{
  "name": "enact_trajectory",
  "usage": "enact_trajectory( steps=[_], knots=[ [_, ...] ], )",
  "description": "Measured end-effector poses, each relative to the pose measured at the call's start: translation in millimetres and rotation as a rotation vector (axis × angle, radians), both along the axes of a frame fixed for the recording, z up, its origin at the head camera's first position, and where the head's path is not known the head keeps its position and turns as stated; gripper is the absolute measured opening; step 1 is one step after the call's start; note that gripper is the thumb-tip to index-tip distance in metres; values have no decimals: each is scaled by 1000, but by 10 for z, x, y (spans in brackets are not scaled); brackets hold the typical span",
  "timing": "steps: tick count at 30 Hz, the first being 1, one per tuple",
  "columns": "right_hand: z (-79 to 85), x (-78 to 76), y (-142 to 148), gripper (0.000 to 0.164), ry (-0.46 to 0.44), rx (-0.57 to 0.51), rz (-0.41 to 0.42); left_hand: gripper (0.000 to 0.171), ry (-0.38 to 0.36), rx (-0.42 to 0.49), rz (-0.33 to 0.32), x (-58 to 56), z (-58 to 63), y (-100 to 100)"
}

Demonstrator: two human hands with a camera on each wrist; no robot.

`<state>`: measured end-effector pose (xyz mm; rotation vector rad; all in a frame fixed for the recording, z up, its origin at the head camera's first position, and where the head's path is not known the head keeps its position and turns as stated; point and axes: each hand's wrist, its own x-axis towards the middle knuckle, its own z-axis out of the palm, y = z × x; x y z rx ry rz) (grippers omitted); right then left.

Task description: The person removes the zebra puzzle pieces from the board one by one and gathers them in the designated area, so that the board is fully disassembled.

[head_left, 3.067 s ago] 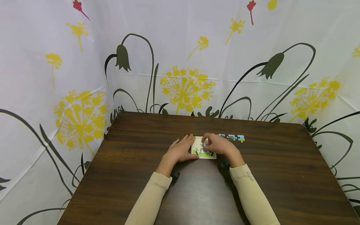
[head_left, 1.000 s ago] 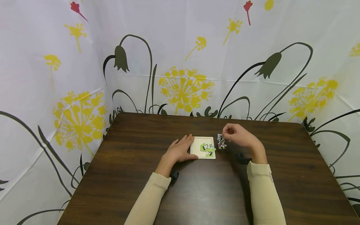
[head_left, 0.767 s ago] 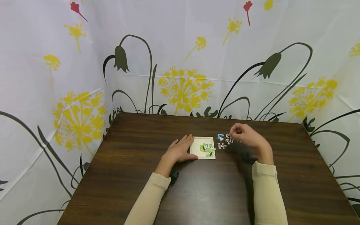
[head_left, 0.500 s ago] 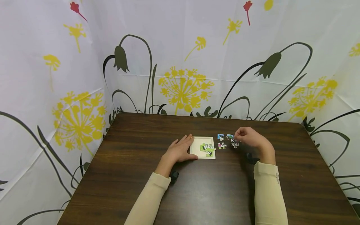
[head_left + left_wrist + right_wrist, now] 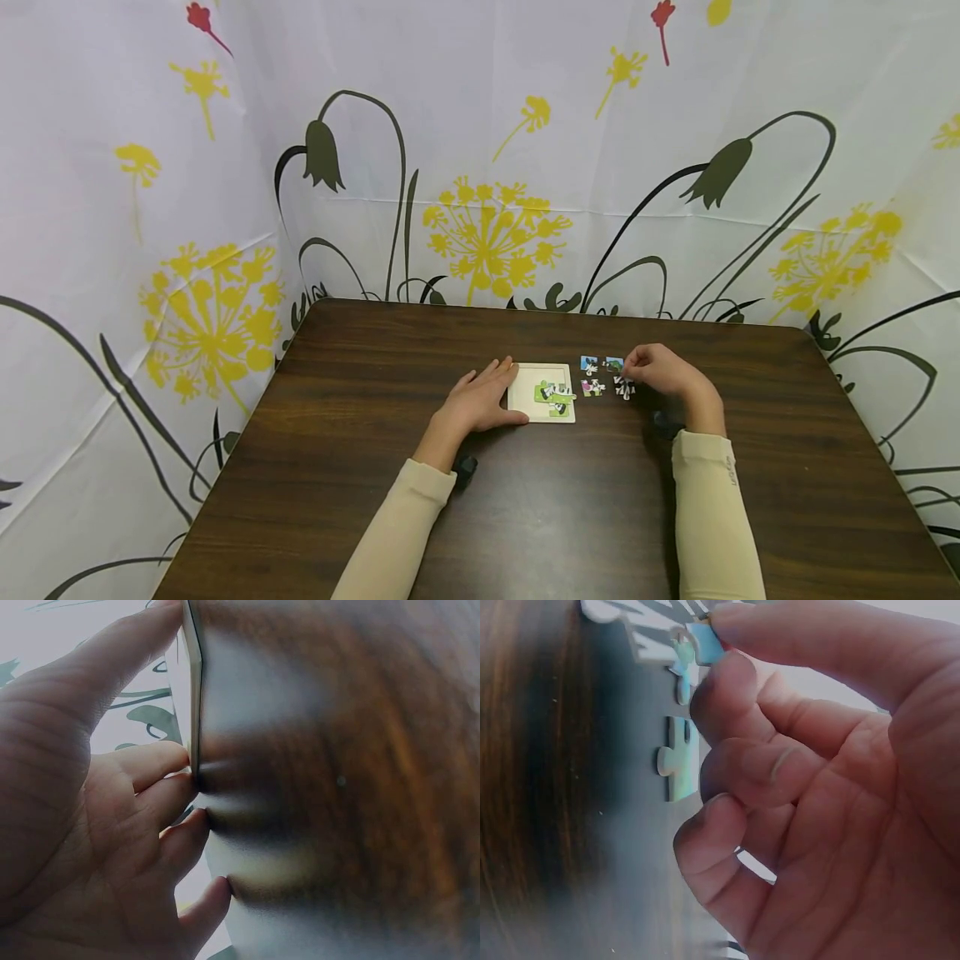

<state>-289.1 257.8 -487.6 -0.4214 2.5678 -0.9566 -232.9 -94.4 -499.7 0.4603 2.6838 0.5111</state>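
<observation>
Against one tray (image 5: 528, 380), one hand (image 5: 483, 398)

Puzzle pieces (image 5: 592, 388) lie right of the tray (image 5: 524, 382).

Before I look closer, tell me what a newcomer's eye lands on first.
Probably the yellow flower print in the middle of the backdrop. Then, on the dark table, the pale tray, the left hand at its left edge and green pieces at its lower right. To its right, the right hand pinches a striped piece.
</observation>
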Motion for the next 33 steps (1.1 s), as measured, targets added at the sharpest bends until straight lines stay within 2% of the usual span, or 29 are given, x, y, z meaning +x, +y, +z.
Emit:
enact_trajectory(
  steps=[5,9,13,18,23,28,33],
  knots=[
    [-22,-25,-35,22,-6,7,3,100,-2,5,2,1,0,-3],
    [15,-17,-145,19,31,0,-1,100,-4,6,2,1,-4,-9],
    [56,-4,-392,16,44,1,46,100,-4,5,4,4,-5,-13],
    [56,40,-791,22,-28,27,129,99,-11,11,7,8,-2,-13],
    [19,85,-1046,30,-64,78,169,98,-20,8,6,6,8,-9],
    [-22,109,-1142,28,-68,122,157,98,-21,0,-2,2,29,-3],
    [-8,139,-1216,22,-21,168,144,98,-14,-8,-6,-5,25,-7]
  ],
)
